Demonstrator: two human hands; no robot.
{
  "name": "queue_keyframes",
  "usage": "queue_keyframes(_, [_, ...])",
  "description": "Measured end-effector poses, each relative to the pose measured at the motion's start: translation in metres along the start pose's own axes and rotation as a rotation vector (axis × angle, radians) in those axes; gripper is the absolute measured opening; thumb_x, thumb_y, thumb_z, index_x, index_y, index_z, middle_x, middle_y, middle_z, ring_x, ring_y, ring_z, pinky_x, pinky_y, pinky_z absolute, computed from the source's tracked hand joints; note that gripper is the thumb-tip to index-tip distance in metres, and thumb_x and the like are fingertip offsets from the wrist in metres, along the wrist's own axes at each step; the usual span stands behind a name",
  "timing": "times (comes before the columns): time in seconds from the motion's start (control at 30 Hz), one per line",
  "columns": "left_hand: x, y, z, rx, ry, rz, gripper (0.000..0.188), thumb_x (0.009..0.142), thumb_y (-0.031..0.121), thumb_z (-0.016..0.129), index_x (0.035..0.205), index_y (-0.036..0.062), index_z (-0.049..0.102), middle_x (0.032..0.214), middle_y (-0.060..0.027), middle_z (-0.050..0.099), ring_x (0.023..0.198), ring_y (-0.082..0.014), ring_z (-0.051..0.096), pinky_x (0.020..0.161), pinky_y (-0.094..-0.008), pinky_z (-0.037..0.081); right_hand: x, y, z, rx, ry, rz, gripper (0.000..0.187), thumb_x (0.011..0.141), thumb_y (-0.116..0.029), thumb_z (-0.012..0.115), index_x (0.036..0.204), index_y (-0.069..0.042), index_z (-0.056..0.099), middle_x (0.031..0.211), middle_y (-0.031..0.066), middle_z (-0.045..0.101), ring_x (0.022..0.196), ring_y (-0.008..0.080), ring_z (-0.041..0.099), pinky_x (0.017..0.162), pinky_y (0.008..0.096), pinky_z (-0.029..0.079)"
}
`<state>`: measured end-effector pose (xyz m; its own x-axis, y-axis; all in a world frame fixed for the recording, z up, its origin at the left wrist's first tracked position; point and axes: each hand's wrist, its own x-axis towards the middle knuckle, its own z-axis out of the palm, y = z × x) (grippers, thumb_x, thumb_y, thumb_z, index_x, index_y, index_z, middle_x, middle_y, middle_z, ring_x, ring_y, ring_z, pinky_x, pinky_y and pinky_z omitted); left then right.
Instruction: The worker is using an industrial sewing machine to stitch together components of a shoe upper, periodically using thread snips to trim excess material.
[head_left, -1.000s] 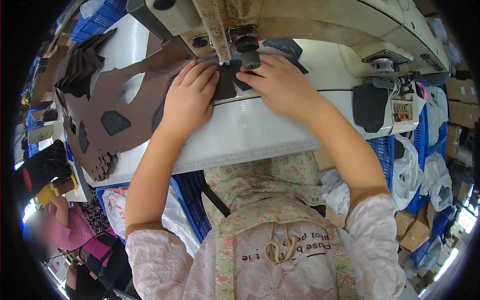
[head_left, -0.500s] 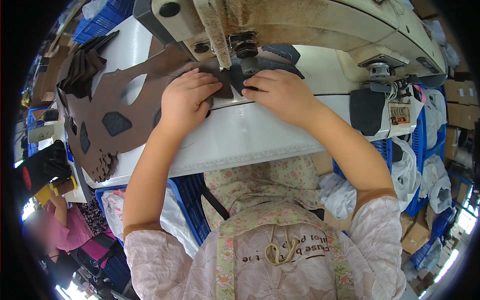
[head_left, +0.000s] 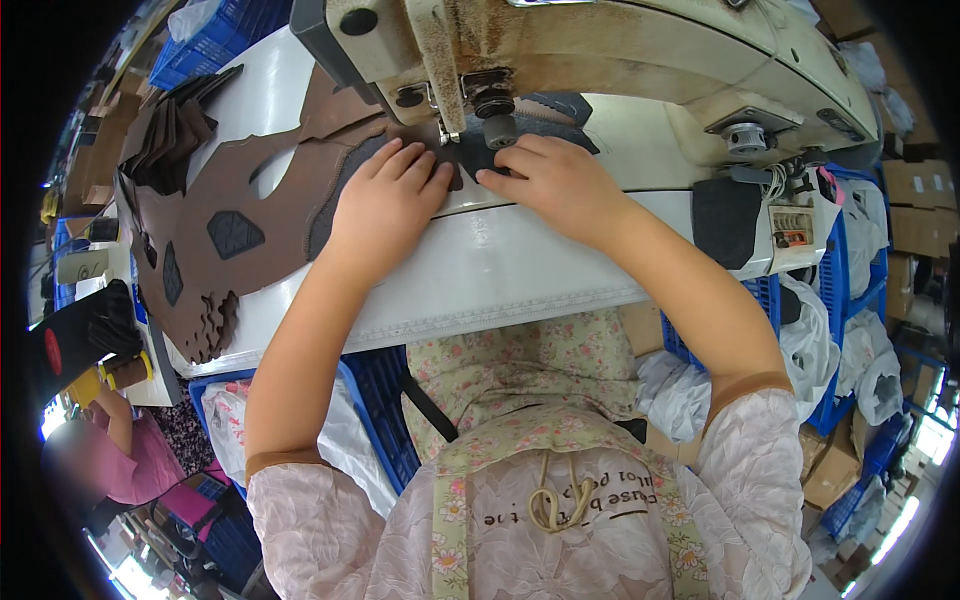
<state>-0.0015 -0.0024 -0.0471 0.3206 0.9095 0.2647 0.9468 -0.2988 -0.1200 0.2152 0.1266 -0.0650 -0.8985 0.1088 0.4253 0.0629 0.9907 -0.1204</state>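
Material, brown and flat, lies on the table by the sewing machine. I see the left hand on it, fingers slightly apart. The right hand touches a dark piece; I can't tell if it pinches.

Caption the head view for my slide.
Left hand and right hand rest on brown-and-black material at a sewing machine.

Blue crate at upper left, co-worker in pink at lower left, white plastic bags among blue baskets at right, cardboard boxes at far right
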Motion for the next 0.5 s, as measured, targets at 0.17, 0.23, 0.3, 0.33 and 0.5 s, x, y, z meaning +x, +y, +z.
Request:
queue_keyframes(0.17, [0.004, -0.004, -0.005, -0.266, 0.024, -0.076, 0.044, 0.063, 0.000, 0.059, 0.105, 0.0062, 0.071, 0.114, -0.0112, 0.068, 0.115, -0.0285, 0.061, 0.105, -0.0434, 0.045, -0.004, 0.005, 0.005, -0.014, 0.048, -0.040, 0.030, 0.077, -0.013, 0.061, 0.107, -0.012, 0.068, 0.093, 0.0017, 0.061, 0.090, 0.0201, 0.060, 0.075, 0.0329, 0.053])
queue_keyframes(0.23, [0.004, -0.010, -0.004, -0.358, 0.029, -0.110, 0.044, 0.062, -0.002, 0.056, 0.103, 0.0053, 0.071, 0.113, -0.0122, 0.069, 0.114, -0.0290, 0.061, 0.105, -0.0435, 0.045, -0.002, 0.003, 0.006, -0.018, 0.085, -0.062, 0.028, 0.076, -0.014, 0.062, 0.103, -0.011, 0.069, 0.087, 0.0005, 0.059, 0.087, 0.0190, 0.058, 0.074, 0.0315, 0.053])
queue_keyframes(0.3, [0.006, -0.013, -0.005, -0.451, 0.035, -0.140, 0.044, 0.062, -0.003, 0.054, 0.101, 0.0044, 0.072, 0.112, -0.0132, 0.069, 0.114, -0.0295, 0.061, 0.105, -0.0437, 0.045, -0.001, 0.002, 0.006, -0.044, 0.091, -0.086, 0.026, 0.077, -0.014, 0.063, 0.102, -0.010, 0.069, 0.086, 0.0003, 0.058, 0.087, 0.0185, 0.057, 0.072, 0.0304, 0.052])
queue_keyframes(0.33, [0.008, -0.014, -0.006, -0.501, 0.014, -0.193, 0.045, 0.062, -0.004, 0.053, 0.101, 0.0044, 0.072, 0.111, -0.0135, 0.069, 0.115, -0.0294, 0.061, 0.104, -0.0428, 0.045, -0.001, 0.002, 0.006, -0.045, 0.091, -0.083, 0.026, 0.077, -0.014, 0.063, 0.102, -0.010, 0.069, 0.086, 0.0003, 0.058, 0.087, 0.0185, 0.057, 0.072, 0.0304, 0.052])
queue_keyframes(0.5, [0.014, -0.019, -0.010, -0.533, -0.053, -0.248, 0.045, 0.062, -0.005, 0.052, 0.101, 0.0047, 0.073, 0.110, -0.0137, 0.070, 0.115, -0.0294, 0.061, 0.101, -0.0397, 0.046, 0.000, -0.001, 0.007, -0.125, 0.096, -0.058, 0.025, 0.079, -0.014, 0.064, 0.103, -0.009, 0.070, 0.085, 0.0001, 0.057, 0.089, 0.0183, 0.056, 0.071, 0.0295, 0.052])
